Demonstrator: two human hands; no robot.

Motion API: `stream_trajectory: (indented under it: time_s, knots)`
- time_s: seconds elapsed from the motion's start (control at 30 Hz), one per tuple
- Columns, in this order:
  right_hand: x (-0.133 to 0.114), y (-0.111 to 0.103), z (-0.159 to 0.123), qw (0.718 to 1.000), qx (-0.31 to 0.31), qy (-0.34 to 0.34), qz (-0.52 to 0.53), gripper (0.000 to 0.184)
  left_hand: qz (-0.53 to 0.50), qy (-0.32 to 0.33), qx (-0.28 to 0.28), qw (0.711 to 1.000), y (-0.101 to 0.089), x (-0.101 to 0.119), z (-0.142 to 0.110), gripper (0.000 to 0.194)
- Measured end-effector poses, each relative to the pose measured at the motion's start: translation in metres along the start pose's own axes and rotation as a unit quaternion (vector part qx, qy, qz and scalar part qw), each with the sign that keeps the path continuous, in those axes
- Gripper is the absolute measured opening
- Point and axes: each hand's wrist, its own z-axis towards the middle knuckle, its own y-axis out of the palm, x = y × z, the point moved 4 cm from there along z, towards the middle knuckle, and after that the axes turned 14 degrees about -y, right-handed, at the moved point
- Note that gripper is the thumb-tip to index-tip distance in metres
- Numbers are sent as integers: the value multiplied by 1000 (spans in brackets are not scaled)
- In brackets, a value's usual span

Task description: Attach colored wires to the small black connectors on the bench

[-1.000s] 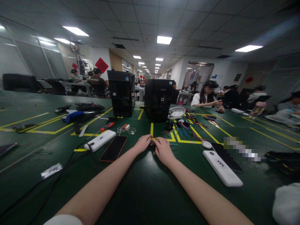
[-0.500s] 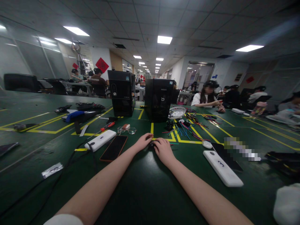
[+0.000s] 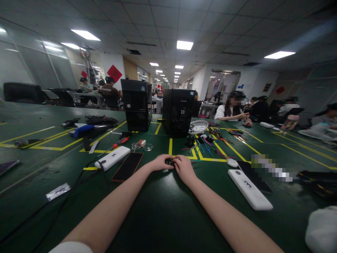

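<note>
Both hands meet over the green table, just in front of a yellow tape line. Between their fingertips is a small dark part (image 3: 170, 162), mostly covered by the fingers, so its kind does not show. My left hand (image 3: 160, 162) curls its thumb and fingers at the part's left side. From the right, my right hand (image 3: 183, 166) closes its fingers on the same part. A thin wire end (image 3: 194, 162) sticks out beyond my right hand. Nearest on the left lies a phone (image 3: 127, 167) with an orange-brown edge, and past it a pair of glasses (image 3: 146, 147).
Two black computer towers (image 3: 135, 109) stand behind the hands. A bundle of coloured wires (image 3: 206, 146) and a white basket (image 3: 198, 127) lie to their right. White power banks (image 3: 250, 189) flank both arms. A red screwdriver (image 3: 120, 142) rests at left. Another person (image 3: 231, 109) sits across the table.
My left hand has shifted slightly down, its fingers more curled around the dark part. My right hand stays nearly in place.
</note>
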Motion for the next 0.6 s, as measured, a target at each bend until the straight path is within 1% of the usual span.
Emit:
stream_trajectory:
  time_s: [0.1,0.2,0.33,0.47,0.6]
  knots:
    - [1,0,0,1000,4,1,6,16,14,2,26,1000,3,-1,1,43]
    - [1,1,1,1000,4,1,7,15,20,8,34,999,5,-3,2,43]
    - [2,5,6,1000,-2,-4,-5,13,20,5,36,999,6,-4,4,41]
    - [2,8,12,1000,-3,-22,-8,13,13,-20,32,999,6,-4,5,38]
    - [4,9,11,1000,4,-25,-3,13,10,-30,32,999,6,-4,5,38]
